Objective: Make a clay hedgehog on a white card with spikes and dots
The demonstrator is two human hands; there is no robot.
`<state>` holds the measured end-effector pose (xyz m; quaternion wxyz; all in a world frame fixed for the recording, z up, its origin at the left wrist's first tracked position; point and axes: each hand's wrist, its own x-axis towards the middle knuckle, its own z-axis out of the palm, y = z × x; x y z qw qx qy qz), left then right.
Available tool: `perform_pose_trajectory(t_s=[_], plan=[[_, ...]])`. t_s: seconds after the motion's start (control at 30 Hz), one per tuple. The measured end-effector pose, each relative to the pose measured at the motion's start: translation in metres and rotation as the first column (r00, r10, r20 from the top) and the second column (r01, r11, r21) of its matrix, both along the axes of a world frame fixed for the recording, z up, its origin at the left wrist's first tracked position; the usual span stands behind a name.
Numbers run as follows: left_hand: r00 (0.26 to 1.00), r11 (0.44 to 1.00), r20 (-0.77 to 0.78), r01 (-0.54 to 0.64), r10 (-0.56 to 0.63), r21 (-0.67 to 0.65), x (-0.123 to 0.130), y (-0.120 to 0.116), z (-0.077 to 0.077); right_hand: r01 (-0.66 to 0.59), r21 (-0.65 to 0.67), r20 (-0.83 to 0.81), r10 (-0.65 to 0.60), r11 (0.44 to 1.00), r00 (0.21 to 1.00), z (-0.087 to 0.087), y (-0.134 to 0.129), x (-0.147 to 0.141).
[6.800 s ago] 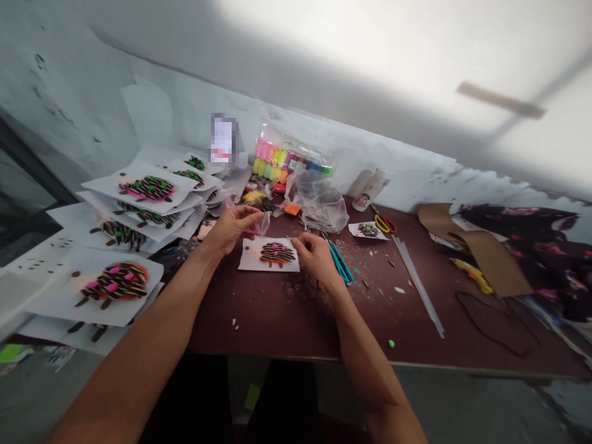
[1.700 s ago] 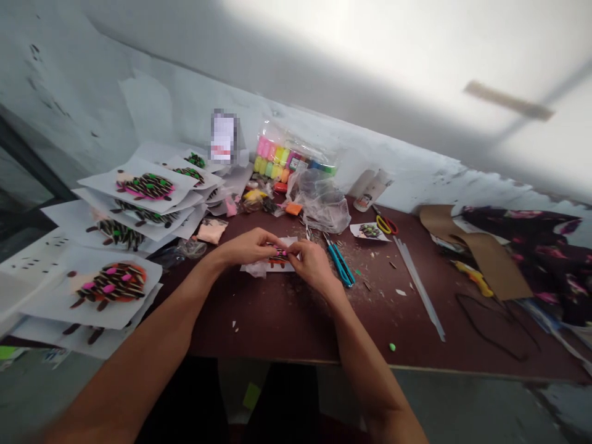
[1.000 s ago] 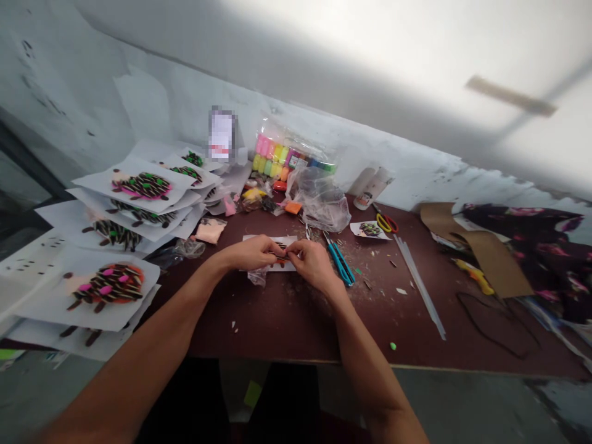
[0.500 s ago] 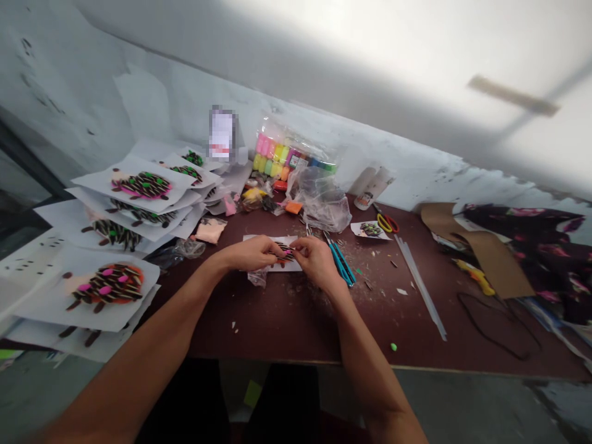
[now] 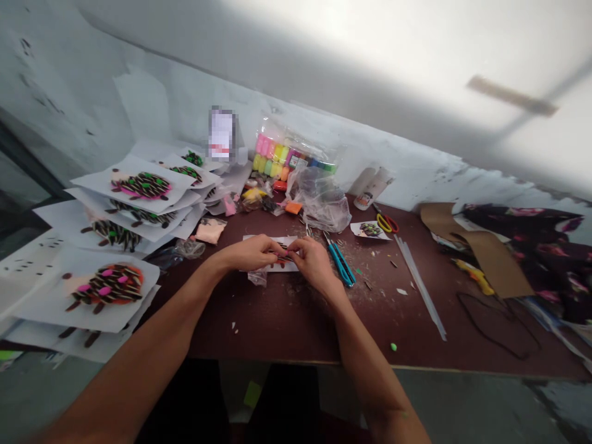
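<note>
A small sheet of white paper [image 5: 290, 267] lies on the table under my hands. On it is a hedgehog picture [image 5: 279, 249] with dark striped spines and orange and pink bits, partly covered by my fingers. My left hand [image 5: 252, 253] grips the picture from the left, its thumb and forefinger bent towards each other. From the right, my right hand [image 5: 312, 259] holds its fingertips pinched together against the spines, near a pink bit. Whatever is between those fingertips is too small and hidden to make out. A crumpled clear bag [image 5: 258, 277] pokes out below the paper.
Blue-handled pliers [image 5: 341, 264], scissors [image 5: 387, 223] and clear sticks [image 5: 420, 287] lie to the right. Stacked hedgehog pictures [image 5: 108, 288] cover the left side. Clay packs [image 5: 272, 157] and plastic bags [image 5: 319, 200] stand at the back. Cardboard [image 5: 497, 262] lies far right.
My right hand has shifted slightly left, its fingertips coming down onto the hedgehog's spines beside the left fingers. My left hand has hardly moved.
</note>
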<state>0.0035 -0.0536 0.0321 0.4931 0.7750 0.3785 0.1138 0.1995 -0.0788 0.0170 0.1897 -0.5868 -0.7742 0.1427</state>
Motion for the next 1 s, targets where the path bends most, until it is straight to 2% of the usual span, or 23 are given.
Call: perform_pose_trajectory(t_s=[0.1,0.37,0.7,1.0], plan=[[1.000,0.999,-0.019,-0.024,0.025,0.033,0.000,0.001,-0.001,0.004,0.001,-0.007,-0.004,1.000,1.000,0.000,0.000,0.000],[0.998,0.998,-0.055,0.011,-0.008,0.054,0.001,0.003,-0.004,0.013,0.015,0.011,-0.013,1.000,1.000,0.002,-0.001,-0.001],[0.999,0.999,-0.028,0.031,-0.030,0.023,0.001,0.003,-0.004,0.089,0.098,-0.146,-0.074,0.991,0.987,-0.006,0.002,-0.001],[0.997,0.996,-0.048,0.069,-0.067,0.053,0.001,0.004,-0.005,0.085,0.050,-0.032,-0.083,0.995,0.996,-0.011,0.005,-0.007]])
